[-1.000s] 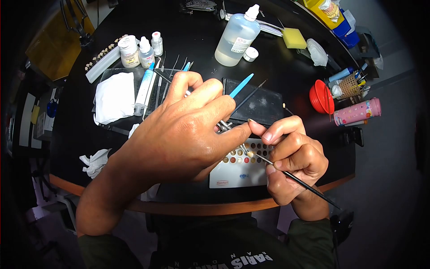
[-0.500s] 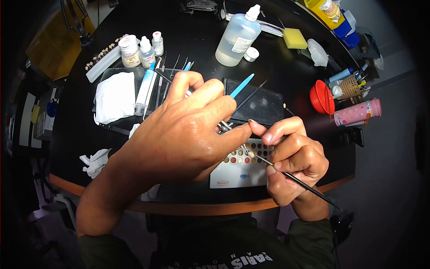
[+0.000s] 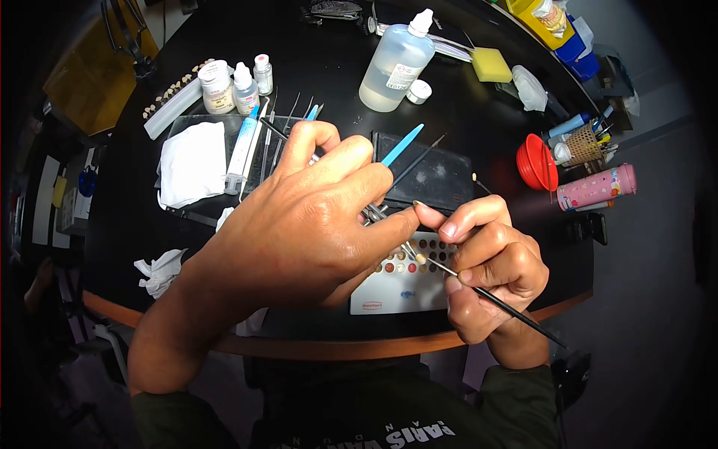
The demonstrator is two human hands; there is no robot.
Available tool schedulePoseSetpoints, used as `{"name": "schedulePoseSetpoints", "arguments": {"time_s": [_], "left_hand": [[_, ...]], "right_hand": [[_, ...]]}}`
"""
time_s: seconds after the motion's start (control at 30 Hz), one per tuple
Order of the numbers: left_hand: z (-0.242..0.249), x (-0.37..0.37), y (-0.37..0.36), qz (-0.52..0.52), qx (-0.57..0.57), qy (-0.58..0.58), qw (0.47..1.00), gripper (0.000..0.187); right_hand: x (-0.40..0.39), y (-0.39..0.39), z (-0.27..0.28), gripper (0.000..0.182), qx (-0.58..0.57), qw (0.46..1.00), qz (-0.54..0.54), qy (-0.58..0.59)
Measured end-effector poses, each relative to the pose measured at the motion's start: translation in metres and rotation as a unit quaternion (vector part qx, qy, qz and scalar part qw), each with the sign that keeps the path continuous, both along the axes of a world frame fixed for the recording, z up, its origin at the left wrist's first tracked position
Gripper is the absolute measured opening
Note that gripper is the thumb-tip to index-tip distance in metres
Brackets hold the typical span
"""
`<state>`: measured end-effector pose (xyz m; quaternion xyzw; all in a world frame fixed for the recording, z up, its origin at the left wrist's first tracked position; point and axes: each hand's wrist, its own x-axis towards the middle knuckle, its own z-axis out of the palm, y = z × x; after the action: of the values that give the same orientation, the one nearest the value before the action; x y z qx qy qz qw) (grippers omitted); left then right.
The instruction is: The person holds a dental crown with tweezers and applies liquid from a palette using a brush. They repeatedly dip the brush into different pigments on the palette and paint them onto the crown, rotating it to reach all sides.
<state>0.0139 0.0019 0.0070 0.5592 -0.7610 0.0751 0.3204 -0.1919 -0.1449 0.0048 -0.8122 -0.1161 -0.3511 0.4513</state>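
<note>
My left hand is closed around a metal tweezer-like holder, mostly hidden behind the fingers. At its tips sits a small cream tooth crown. My right hand grips a thin black-handled brush slantwise, its tip at or very near the crown; contact is too small to make out. The two hands meet at thumb and fingertip. Beneath them lies a white palette with rows of coloured wells.
A dark slab bears a blue-handled tool. Behind stands a large liquid bottle. Small bottles, a syringe and a folded white cloth are on the left; a red bowl and pink flask on the right.
Both hands, the crown and the brush keep nearly the same positions, with only tiny shifts. At the far left edge, a blurred shape like a person's arm has appeared.
</note>
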Motion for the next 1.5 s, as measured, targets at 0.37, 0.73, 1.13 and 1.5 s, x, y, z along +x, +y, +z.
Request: {"name": "schedulePoseSetpoints", "arguments": {"time_s": [0.37, 0.73, 1.13, 1.5], "left_hand": [[0.0019, -0.0002, 0.0013, -0.003, 0.008, 0.001, 1.0, 0.033], [0.0022, 0.0008, 0.0018, -0.013, 0.015, 0.001, 1.0, 0.033], [0.0022, 0.0004, 0.002, -0.01, 0.019, -0.003, 1.0, 0.033], [0.0027, -0.0019, 0.0019, 0.007, 0.005, -0.034, 0.999, 0.022]], "right_hand": [[-0.0003, 0.0017, -0.0004, 0.021, 0.025, 1.0, -0.01, -0.014], [-0.0021, 0.001, -0.0014, 0.02, 0.043, 0.999, 0.003, -0.023], [-0.0026, 0.0009, -0.0008, 0.021, 0.044, 0.999, 0.009, -0.015], [0.0006, 0.0015, -0.003, 0.022, 0.067, 0.998, 0.002, -0.012]]}}
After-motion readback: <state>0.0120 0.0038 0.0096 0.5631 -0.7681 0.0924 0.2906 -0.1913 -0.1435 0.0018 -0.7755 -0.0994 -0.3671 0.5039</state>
